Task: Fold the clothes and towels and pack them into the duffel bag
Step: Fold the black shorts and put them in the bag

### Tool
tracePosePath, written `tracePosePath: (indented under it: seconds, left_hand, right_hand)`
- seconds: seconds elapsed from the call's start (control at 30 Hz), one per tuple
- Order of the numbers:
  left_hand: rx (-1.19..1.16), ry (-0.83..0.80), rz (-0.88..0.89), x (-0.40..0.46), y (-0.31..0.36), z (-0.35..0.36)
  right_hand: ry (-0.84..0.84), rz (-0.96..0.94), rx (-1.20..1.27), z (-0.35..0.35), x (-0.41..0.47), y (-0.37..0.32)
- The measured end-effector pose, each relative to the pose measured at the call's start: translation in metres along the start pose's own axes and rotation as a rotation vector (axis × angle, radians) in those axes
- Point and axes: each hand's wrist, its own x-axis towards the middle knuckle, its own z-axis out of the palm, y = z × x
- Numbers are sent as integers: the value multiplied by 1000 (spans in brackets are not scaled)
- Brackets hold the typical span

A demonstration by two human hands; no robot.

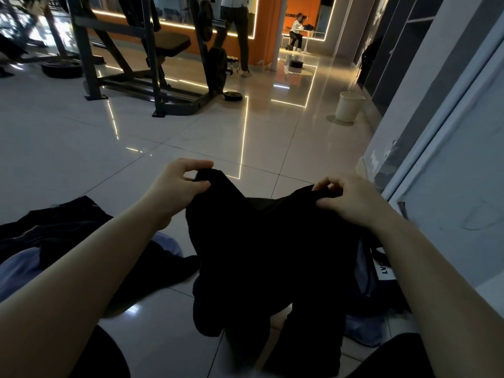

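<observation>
Black fabric dominates the head view: a dark, soft garment (261,241) is held up above the glossy pale tiled floor (68,148), hanging in folds between both arms. The left hand (177,184) pinches the garment's upper left corner between thumb and curled fingers. The right hand (351,197) grips the upper right edge, fingers curled over the cloth and thumb beneath. The fabric sags in a dip between the two hands, and its lower part drapes down to the floor near the person's knees.

Below and left of the left hand, under the forearm, lies a heap of dark clothing with pale stripes (51,227) on the floor, together with a light blue cloth (19,268). Below the right hand, beside the forearm, a dark bag with a white label (381,266) shows partly behind the held garment; whether it stands open cannot be told. A light blue item (365,331) lies on the floor just under it.

Well beyond the hands stand a dark metal weight bench frame (141,58) and a pale round bucket (347,106) by the wall.
</observation>
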Motion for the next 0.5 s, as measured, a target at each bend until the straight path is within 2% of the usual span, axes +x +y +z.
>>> tracePosePath:
  seconds: [0.1,0.2,0.3,0.4,0.5]
  left_hand:
    - [88,-88,145,-5,1,18]
    - [94,-242,233,-13,5,40]
    - [39,-356,228,-19,11,54]
    - [-8,-399,217,-20,14,56]
    - [-31,-417,237,-20,11,54]
  right_hand:
    - [-118,-34,85,18,1,-16]
    - [-282,41,428,35,1,-35]
    - [-299,111,690,45,4,-45]
    - [-322,141,901,45,7,-46]
    - [-300,144,875,51,6,-48]
